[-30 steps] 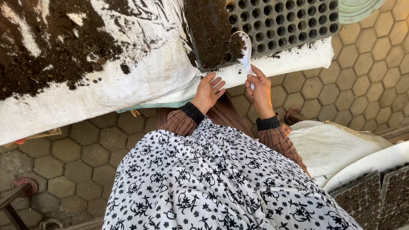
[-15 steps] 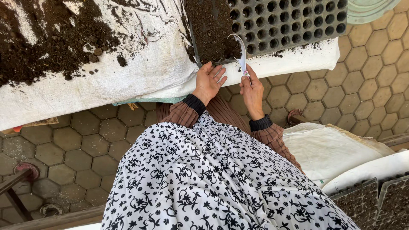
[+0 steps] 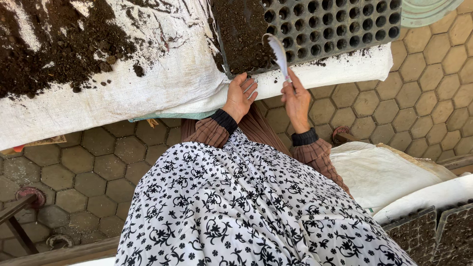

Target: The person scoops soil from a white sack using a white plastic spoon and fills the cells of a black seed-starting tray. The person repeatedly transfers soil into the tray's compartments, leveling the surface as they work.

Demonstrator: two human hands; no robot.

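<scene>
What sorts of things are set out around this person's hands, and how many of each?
Hands: 2, the left hand and the right hand
White spoon, in the right hand: 1
Black seedling tray by the hands: 1
More trays, lower right: 2
Soil heap: 1
White sack sheet under tray and soil: 1
Green round lid: 1
Total: 9

1. Left hand and right hand are bare, no gloves or rings visible.
2. Sleeves are brown, finely striped, with black ribbed cuffs.
3. A white garment patterned with black flowers and vines covers the lap.
</scene>
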